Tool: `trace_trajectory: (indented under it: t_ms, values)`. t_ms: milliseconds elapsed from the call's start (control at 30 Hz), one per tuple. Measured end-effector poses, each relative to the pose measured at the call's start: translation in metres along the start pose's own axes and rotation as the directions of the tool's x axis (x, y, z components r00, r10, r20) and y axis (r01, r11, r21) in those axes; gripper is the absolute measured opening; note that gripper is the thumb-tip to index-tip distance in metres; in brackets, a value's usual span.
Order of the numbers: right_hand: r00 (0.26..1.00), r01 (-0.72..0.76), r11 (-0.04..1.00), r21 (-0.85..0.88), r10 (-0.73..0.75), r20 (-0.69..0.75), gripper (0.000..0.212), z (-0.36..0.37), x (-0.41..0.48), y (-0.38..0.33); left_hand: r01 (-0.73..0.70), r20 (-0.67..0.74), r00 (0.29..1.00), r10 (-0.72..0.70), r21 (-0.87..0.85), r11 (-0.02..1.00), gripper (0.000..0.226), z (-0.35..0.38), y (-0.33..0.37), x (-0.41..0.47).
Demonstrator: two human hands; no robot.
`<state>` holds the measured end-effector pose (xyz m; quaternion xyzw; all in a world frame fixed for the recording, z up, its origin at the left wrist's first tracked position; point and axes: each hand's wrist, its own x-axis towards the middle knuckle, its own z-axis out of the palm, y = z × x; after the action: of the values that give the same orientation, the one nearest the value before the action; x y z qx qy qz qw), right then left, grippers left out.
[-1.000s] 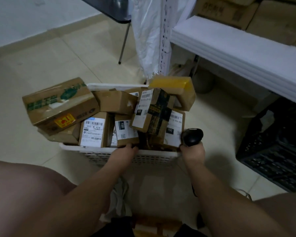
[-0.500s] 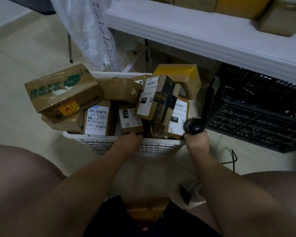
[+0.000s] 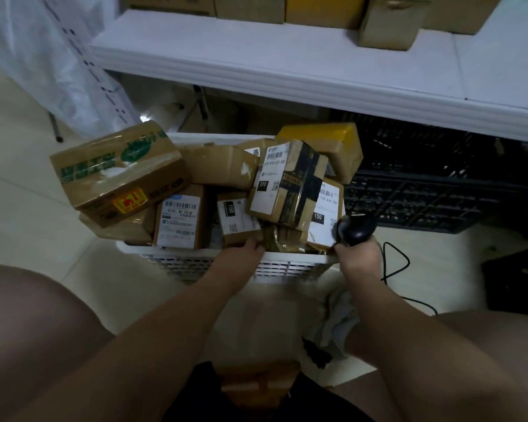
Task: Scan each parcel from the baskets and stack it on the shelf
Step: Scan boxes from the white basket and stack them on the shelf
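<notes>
A white slatted basket point(image 3: 290, 268) heaped with several brown parcels stands on the floor in front of my knees. My left hand point(image 3: 240, 258) grips the basket's near rim, fingers curled over it beside a small parcel marked 150 point(image 3: 237, 219). My right hand point(image 3: 358, 258) holds a black barcode scanner point(image 3: 355, 228) at the basket's right front corner. A parcel with black tape and a 010 label point(image 3: 285, 185) lies on top. The white shelf point(image 3: 287, 68) runs across the top of the view with boxes on it.
A black crate point(image 3: 433, 190) sits under the shelf, right of the basket. The scanner's black cable point(image 3: 393, 263) loops on the floor. A white plastic sheet point(image 3: 58, 62) hangs at left. Another dark crate point(image 3: 518, 281) stands at far right. A small box point(image 3: 256, 388) lies between my legs.
The basket and both hands have come closer to the shelf and the black crate. The view has swung right and tilted, so the shelf now fills the top.
</notes>
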<state>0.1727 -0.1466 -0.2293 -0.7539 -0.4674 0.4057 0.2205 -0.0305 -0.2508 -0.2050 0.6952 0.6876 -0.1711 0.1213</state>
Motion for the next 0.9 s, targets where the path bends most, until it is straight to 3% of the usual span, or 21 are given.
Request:
trace_trajectory:
  t_ms: [200, 333, 500, 567, 767, 900]
  values:
    - [0.999, 0.037, 0.998, -0.054, -0.039, -0.029, 0.040, -0.018, 0.004, -0.004, -0.011, -0.016, 1.000, 0.011, 0.013, 1.000, 0.046, -0.005, 0.008, 0.004]
    - [0.972, 0.221, 0.970, -0.099, -0.227, -0.058, 0.032, -0.035, -0.009, -0.026, -0.061, -0.053, 0.996, 0.065, 0.074, 0.995, 0.042, -0.019, 0.008, 0.002]
    - [0.900, 0.425, 0.901, -0.090, -0.431, -0.066, 0.027, -0.058, -0.041, -0.072, -0.132, -0.196, 0.966, 0.167, 0.176, 0.975, 0.026, -0.051, 0.002, -0.024]
    - [0.861, 0.503, 0.862, -0.057, -0.506, -0.050, 0.024, -0.068, -0.056, -0.092, -0.120, -0.252, 0.953, 0.169, 0.197, 0.973, 0.029, -0.067, -0.007, -0.036]
    - [0.698, 0.715, 0.672, -0.194, -0.702, 0.141, 0.021, -0.090, -0.098, -0.165, 0.061, -0.400, 0.916, -0.040, 0.040, 0.997, 0.031, -0.123, -0.051, -0.073]
    - [0.607, 0.792, 0.513, -0.333, -0.719, 0.337, 0.021, -0.078, -0.122, -0.222, 0.234, -0.450, 0.866, -0.217, -0.017, 0.972, 0.047, -0.143, -0.098, -0.088]
